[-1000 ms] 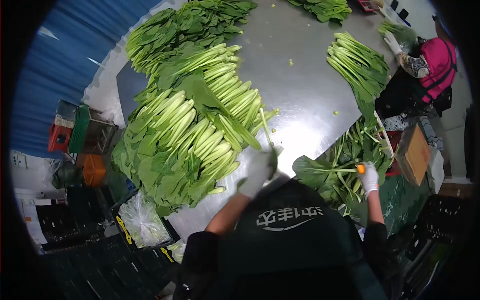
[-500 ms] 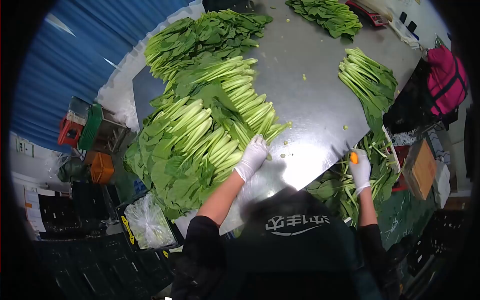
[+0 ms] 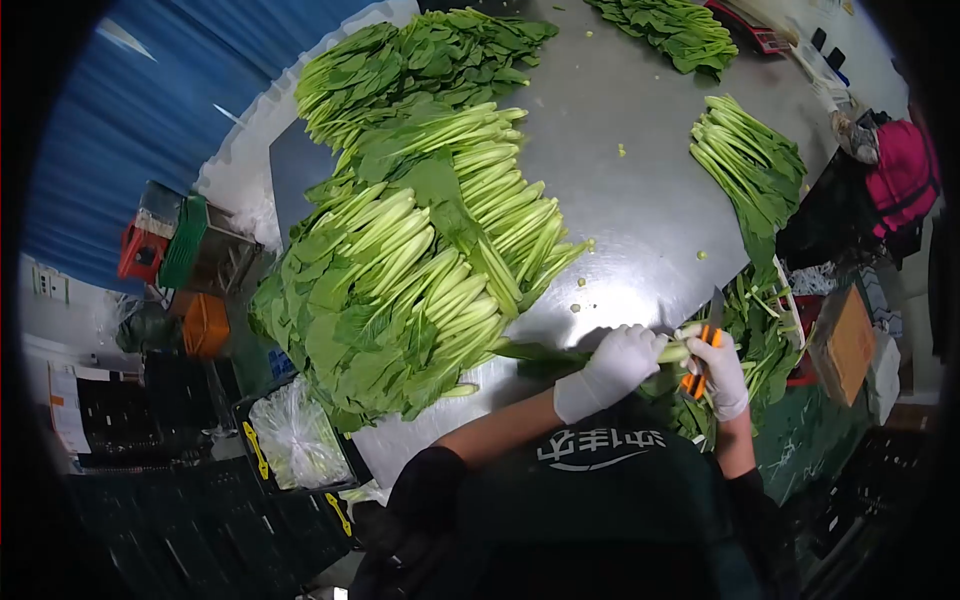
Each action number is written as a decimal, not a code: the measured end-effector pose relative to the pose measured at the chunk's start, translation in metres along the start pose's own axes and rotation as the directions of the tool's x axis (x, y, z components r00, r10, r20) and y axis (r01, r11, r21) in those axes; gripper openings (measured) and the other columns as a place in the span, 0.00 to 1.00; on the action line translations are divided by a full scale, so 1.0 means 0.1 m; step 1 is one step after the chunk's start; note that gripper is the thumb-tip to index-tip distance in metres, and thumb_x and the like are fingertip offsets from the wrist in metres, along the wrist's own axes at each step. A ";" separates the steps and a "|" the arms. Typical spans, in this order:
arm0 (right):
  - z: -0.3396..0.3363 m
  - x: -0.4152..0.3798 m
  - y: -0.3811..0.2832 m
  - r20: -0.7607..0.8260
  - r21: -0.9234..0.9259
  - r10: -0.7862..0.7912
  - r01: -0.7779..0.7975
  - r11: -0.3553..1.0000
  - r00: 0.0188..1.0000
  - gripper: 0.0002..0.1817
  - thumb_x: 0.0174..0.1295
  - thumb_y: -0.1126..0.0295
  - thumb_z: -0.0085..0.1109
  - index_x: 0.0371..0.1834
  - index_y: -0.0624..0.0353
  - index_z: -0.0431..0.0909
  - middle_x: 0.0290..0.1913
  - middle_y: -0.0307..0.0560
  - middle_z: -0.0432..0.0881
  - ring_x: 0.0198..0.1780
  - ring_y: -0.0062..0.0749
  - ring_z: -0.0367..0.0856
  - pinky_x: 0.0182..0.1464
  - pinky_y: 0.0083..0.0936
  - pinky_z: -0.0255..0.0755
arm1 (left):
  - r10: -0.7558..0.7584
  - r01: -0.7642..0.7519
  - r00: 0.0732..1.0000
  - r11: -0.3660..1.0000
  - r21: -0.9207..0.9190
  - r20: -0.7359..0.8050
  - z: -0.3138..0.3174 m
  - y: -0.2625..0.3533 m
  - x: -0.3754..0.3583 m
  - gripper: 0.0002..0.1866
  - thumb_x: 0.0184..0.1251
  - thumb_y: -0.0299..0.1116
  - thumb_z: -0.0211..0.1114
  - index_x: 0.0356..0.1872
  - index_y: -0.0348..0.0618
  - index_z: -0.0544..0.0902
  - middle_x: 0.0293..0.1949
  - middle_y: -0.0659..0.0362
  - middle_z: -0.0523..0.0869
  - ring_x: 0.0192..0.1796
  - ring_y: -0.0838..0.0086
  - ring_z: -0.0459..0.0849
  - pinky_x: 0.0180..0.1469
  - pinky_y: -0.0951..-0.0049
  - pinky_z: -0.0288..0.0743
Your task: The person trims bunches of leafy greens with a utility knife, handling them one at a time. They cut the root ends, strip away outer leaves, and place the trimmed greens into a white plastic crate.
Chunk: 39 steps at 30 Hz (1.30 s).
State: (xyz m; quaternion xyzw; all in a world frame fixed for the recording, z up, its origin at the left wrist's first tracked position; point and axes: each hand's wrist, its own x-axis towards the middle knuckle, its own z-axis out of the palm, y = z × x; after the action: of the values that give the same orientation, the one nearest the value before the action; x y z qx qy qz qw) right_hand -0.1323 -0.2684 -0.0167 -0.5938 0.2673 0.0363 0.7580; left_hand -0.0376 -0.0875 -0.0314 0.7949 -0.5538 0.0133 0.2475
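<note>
My left hand (image 3: 625,360), in a white glove, is closed around a leafy green stem (image 3: 675,353) near its cut end. The stem's leaf (image 3: 545,352) trails left towards the pile. In my gloved right hand (image 3: 726,378) is a knife (image 3: 711,335) with an orange and black handle, its blade pointing away from me. The right fingers and the knife meet the stem's end, close to the left hand. To the left, a big pile of leafy greens (image 3: 400,270) lies with its pale stems facing right.
The metal table (image 3: 640,220) has small green scraps on it. Another bunch of greens (image 3: 745,160) lies at its right edge, above loose leaves (image 3: 765,350) below table level. At the far right is a person in a pink top (image 3: 900,175). A bagged crate (image 3: 295,435) stands lower left.
My left hand has moved right from the pile with a stem, meeting my right hand. The right hand has turned, so more of the knife shows. The view has shifted slightly.
</note>
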 end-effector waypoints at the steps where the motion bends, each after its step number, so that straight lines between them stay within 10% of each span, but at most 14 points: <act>1: -0.04 -0.09 -0.05 -0.070 -0.043 -0.002 -0.001 0.999 0.998 0.09 0.59 0.73 0.57 0.40 0.66 0.79 0.23 0.40 0.80 0.19 0.14 0.72 0.21 0.10 0.61 | 0.072 -0.072 0.984 0.997 0.006 -0.162 0.03 0.02 -0.02 0.20 0.50 0.41 0.67 0.43 0.41 0.80 0.27 0.56 0.78 0.34 0.65 0.78 0.39 0.63 0.72; 4: -0.57 -0.36 -0.16 -0.283 -0.204 -0.038 -0.021 0.979 0.958 0.07 0.56 0.75 0.58 0.37 0.65 0.80 0.24 0.37 0.79 0.20 0.12 0.70 0.22 0.11 0.60 | -0.052 -0.024 0.966 0.958 -0.284 -0.255 -0.12 -0.30 -0.10 0.19 0.50 0.41 0.68 0.41 0.41 0.81 0.30 0.58 0.77 0.37 0.65 0.77 0.42 0.64 0.71; 6: -1.19 -0.57 -0.09 -0.345 -0.324 -0.126 0.008 0.946 0.930 0.07 0.55 0.75 0.59 0.36 0.64 0.80 0.25 0.35 0.78 0.21 0.12 0.69 0.23 0.11 0.59 | -0.396 0.398 0.917 0.917 0.034 -0.051 -0.56 -0.59 -0.29 0.18 0.48 0.40 0.69 0.38 0.40 0.80 0.33 0.59 0.77 0.41 0.63 0.76 0.45 0.66 0.69; 8: -2.08 -0.62 0.31 -0.451 -0.429 -0.164 -0.052 0.902 0.877 0.11 0.53 0.74 0.61 0.40 0.66 0.80 0.26 0.39 0.80 0.25 0.22 0.76 0.28 0.19 0.67 | -0.595 0.602 0.787 0.685 0.410 -0.162 -0.61 -1.05 -0.61 0.17 0.47 0.39 0.70 0.37 0.40 0.80 0.34 0.56 0.77 0.43 0.60 0.75 0.46 0.65 0.69; 10: -2.33 -0.56 0.39 -0.425 -0.897 -0.554 -0.415 0.152 0.716 0.17 0.51 0.74 0.61 0.46 0.65 0.79 0.31 0.50 0.83 0.34 0.39 0.83 0.39 0.29 0.74 | -0.633 0.712 0.698 0.561 0.423 -0.336 -0.84 -1.20 -0.86 0.17 0.47 0.37 0.70 0.38 0.42 0.79 0.37 0.54 0.77 0.45 0.59 0.74 0.47 0.62 0.68; 12: -2.07 -0.36 0.29 -0.522 -0.848 -0.434 -0.501 0.173 0.734 0.19 0.51 0.75 0.60 0.49 0.63 0.78 0.41 0.59 0.82 0.44 0.50 0.82 0.48 0.34 0.73 | -0.624 0.675 0.727 0.576 0.461 -0.286 -0.85 -1.33 -0.98 0.19 0.46 0.37 0.71 0.40 0.44 0.77 0.39 0.53 0.76 0.46 0.59 0.73 0.48 0.61 0.67; 14: -1.85 -0.06 0.43 -0.415 -0.853 -0.458 -0.162 0.496 0.786 0.18 0.51 0.76 0.59 0.48 0.63 0.79 0.45 0.60 0.81 0.46 0.51 0.81 0.49 0.34 0.74 | -0.598 0.661 0.746 0.616 0.429 -0.292 -0.88 -1.33 -0.99 0.19 0.45 0.35 0.71 0.40 0.43 0.77 0.38 0.53 0.76 0.45 0.59 0.74 0.47 0.61 0.68; 20: 0.08 0.53 0.27 0.072 -0.880 -0.378 0.237 0.412 0.923 0.17 0.51 0.76 0.62 0.47 0.64 0.78 0.42 0.60 0.82 0.43 0.47 0.82 0.48 0.29 0.74 | -0.563 0.639 0.764 0.591 0.493 -0.316 -0.76 -1.27 -1.08 0.16 0.46 0.34 0.68 0.37 0.43 0.76 0.36 0.53 0.76 0.42 0.58 0.75 0.45 0.61 0.71; 24: 0.85 0.61 0.24 0.301 -0.660 -0.466 0.534 0.528 0.832 0.18 0.54 0.70 0.62 0.49 0.60 0.78 0.40 0.60 0.82 0.42 0.51 0.82 0.44 0.33 0.75 | -0.635 0.698 0.712 0.690 0.195 -0.299 -0.99 -0.83 -1.07 0.13 0.47 0.30 0.70 0.35 0.42 0.79 0.36 0.53 0.76 0.42 0.57 0.76 0.40 0.63 0.74; 27: 1.22 0.50 0.14 0.387 -0.532 -0.491 0.624 0.573 0.781 0.15 0.56 0.70 0.60 0.47 0.59 0.78 0.40 0.57 0.82 0.40 0.51 0.82 0.42 0.32 0.76 | -0.706 0.667 0.660 0.708 -0.233 -0.257 -1.17 -0.47 -0.99 0.16 0.49 0.30 0.71 0.41 0.38 0.81 0.36 0.51 0.78 0.38 0.58 0.79 0.41 0.66 0.74; 39: 1.45 0.43 -0.03 0.505 -0.655 -0.425 0.654 0.378 0.751 0.15 0.55 0.67 0.56 0.47 0.54 0.77 0.38 0.51 0.82 0.35 0.48 0.82 0.39 0.37 0.76 | -0.778 0.587 0.576 0.608 -0.535 -0.252 -0.86 -0.41 -0.96 0.15 0.51 0.31 0.72 0.39 0.37 0.80 0.33 0.51 0.81 0.33 0.59 0.82 0.37 0.69 0.75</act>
State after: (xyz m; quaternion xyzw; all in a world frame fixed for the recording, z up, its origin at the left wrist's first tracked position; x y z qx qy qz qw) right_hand -0.0422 -0.1471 -0.0114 -0.9118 -0.0890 -0.0238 0.4003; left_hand -0.0171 0.0426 -0.0002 0.8530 -0.1090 -0.0085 0.5104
